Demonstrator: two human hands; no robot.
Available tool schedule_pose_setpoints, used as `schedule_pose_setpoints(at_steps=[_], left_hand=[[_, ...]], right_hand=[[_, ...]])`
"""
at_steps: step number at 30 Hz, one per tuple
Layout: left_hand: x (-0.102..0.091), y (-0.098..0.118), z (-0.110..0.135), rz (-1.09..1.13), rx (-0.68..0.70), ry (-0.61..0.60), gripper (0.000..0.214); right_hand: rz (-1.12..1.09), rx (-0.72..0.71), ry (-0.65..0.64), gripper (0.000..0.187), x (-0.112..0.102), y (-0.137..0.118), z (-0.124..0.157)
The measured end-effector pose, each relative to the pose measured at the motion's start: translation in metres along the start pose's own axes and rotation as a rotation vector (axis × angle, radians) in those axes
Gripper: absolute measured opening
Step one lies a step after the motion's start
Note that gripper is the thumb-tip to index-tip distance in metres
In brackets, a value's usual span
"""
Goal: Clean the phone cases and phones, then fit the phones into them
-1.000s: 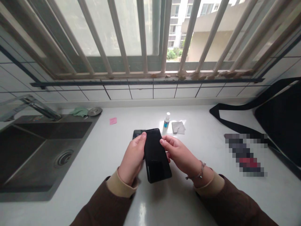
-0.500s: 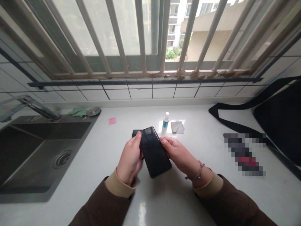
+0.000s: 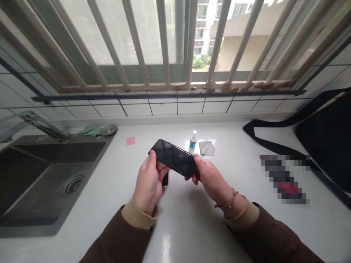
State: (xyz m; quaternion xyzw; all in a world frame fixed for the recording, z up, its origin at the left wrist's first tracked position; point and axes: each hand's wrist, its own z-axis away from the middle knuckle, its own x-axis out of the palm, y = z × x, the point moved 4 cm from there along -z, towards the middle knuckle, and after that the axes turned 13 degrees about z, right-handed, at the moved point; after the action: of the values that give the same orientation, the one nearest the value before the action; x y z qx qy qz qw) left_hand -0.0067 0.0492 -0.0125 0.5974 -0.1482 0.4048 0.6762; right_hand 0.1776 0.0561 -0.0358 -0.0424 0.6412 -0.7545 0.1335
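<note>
Holding: a black smartphone (image 3: 172, 157), raised above the white worktop (image 3: 219, 226), lying crosswise between both hands with its glossy dark face tilted upward.
Left hand (image 3: 149, 182): grip clenched on the smartphone's left end, thumb along the edge and fingers curled beneath.
Right hand (image 3: 211, 179): grip clenched on the smartphone's right end, fingers pinching it from below and the side; a beaded bracelet (image 3: 229, 199) circles the wrist.
Below the smartphone: a dark flat device (image 3: 165, 179) on the worktop, mostly hidden between the hands.
Beyond the smartphone: a small dropper bottle with a blue label (image 3: 193, 142), and just right of it a pale square wipe (image 3: 206, 148).
Left of the smartphone: a pink sticky note (image 3: 130, 141), then a steel sink (image 3: 82, 138) with a tap (image 3: 41, 126) and a green cloth (image 3: 91, 130) at its back edge.
Right of the smartphone: a pixelated object (image 3: 283, 179), too blurred to name, and a black bag (image 3: 323, 135).
</note>
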Motion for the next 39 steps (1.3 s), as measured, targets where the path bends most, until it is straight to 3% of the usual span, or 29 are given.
schedule_pose_setpoints(at_steps=[4,12,22,25,28,31,34,36,39], left_hand=[[0.000,-0.001,0.000,-0.013,0.030,-0.037,0.032],[-0.003,-0.002,-0.003,0.020,0.081,-0.030,0.034],[-0.002,0.001,-0.002,0.003,0.061,-0.002,0.033],[-0.005,0.000,-0.002,-0.043,0.041,0.017,0.037],[-0.005,-0.007,-0.001,-0.282,-0.023,-0.087,0.044],[-0.001,-0.014,0.004,-0.610,-0.073,-0.270,0.049],[0.002,-0.015,0.007,-0.796,-0.099,-0.384,0.051],[0.005,-0.010,0.008,-0.960,-0.005,-0.404,0.051],[0.009,0.006,0.011,-1.362,0.398,-0.345,0.045]], right_hand=[[-0.007,-0.009,0.040,0.071,-0.002,-0.002,0.001],[-0.075,-0.094,-0.175,0.065,0.008,-0.011,0.005],[0.003,-0.055,-0.144,0.072,0.006,-0.007,0.003],[0.065,-0.029,-0.046,0.073,-0.002,-0.001,0.000],[0.225,-0.105,0.046,0.068,-0.010,-0.001,-0.001],[0.378,-0.186,0.025,0.056,-0.010,-0.005,-0.002],[0.448,-0.172,-0.002,0.046,-0.008,-0.005,-0.002],[0.487,-0.152,0.018,0.043,-0.009,-0.005,-0.003],[0.578,-0.103,0.101,0.043,-0.014,-0.002,-0.005]])
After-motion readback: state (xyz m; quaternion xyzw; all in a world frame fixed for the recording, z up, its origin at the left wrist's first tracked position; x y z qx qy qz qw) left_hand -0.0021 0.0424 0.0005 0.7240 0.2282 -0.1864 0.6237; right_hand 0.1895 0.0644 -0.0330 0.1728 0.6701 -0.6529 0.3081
